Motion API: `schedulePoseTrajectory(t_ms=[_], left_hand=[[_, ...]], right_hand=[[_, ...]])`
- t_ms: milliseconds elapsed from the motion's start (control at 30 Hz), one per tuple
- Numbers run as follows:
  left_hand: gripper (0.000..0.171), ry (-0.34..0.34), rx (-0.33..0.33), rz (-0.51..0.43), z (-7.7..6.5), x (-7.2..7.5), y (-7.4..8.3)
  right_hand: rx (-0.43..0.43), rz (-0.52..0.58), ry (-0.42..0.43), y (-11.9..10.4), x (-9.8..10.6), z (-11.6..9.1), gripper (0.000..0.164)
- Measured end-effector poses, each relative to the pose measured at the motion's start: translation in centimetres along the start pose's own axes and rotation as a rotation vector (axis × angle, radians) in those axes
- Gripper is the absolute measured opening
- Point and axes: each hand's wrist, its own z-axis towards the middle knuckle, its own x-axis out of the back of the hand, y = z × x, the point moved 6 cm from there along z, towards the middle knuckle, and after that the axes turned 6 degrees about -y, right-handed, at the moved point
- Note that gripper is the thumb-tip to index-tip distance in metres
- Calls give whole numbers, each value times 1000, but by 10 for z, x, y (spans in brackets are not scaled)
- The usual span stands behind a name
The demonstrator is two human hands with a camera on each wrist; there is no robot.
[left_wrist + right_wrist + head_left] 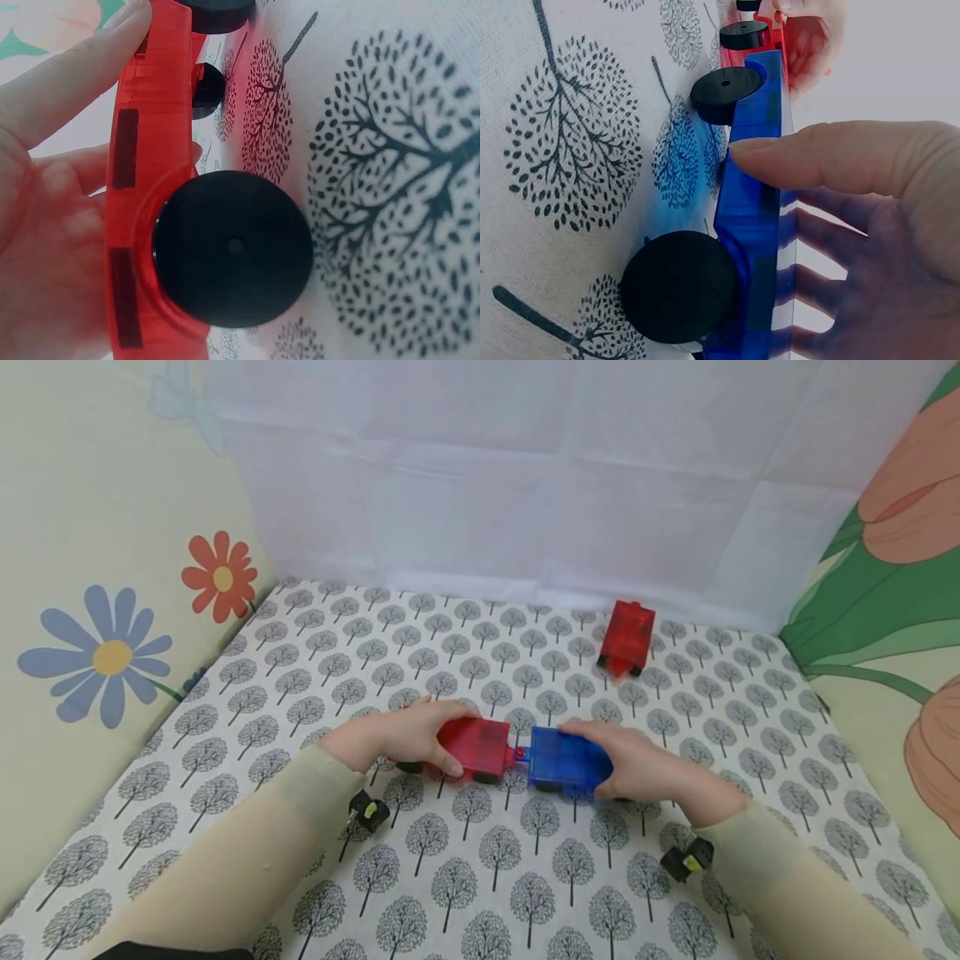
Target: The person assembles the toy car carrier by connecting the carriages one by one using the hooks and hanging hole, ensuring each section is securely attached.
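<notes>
A translucent red toy car base (pixel 486 745) with black wheels stands on the tree-print cloth. My left hand (pixel 423 732) grips it across its width, thumb on the near side, as the left wrist view also shows. To its right stands a matching blue toy car base (pixel 564 758), which my right hand (pixel 633 760) holds between thumb and fingers. In the right wrist view the thumb presses the blue side wall (pixel 751 187) above the wheels. The two bases meet end to end at a small coupling (pixel 521 753) between them.
Another red toy car base (pixel 628 635) sits farther back to the right, near the white backdrop (pixel 480 510). A tree-patterned cloth (pixel 465 827) covers the table. Flower-printed side panels (pixel 112 568) stand at left and right.
</notes>
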Motion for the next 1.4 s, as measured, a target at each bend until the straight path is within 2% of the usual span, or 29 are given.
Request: schedulePoseTrajectory(t_ms=[500, 667, 767, 867, 1000, 1100, 1200, 1400], left_hand=[[90, -16, 27, 4, -1, -1, 1], [95, -15, 65, 100, 3, 0, 8], [96, 24, 61, 177, 10, 2, 22], [91, 61, 21, 221, 19, 1, 49], [81, 77, -51, 289, 35, -9, 87], [75, 83, -87, 320, 49, -21, 107], [74, 85, -91, 336, 62, -33, 118], [74, 99, -11, 344, 78, -43, 125]], right_hand=[[-2, -11, -87, 7, -1, 2, 93], [-4, -6, -103, 8, -2, 3, 93], [-32, 7, -102, 10, -2, 4, 96], [-47, 25, -93, 11, -1, 7, 107], [-46, 44, -82, 11, 0, 9, 122], [-41, 39, -72, 13, 2, 8, 125], [-39, 45, -62, 13, 3, 7, 125], [-35, 58, -65, 13, 3, 5, 126]])
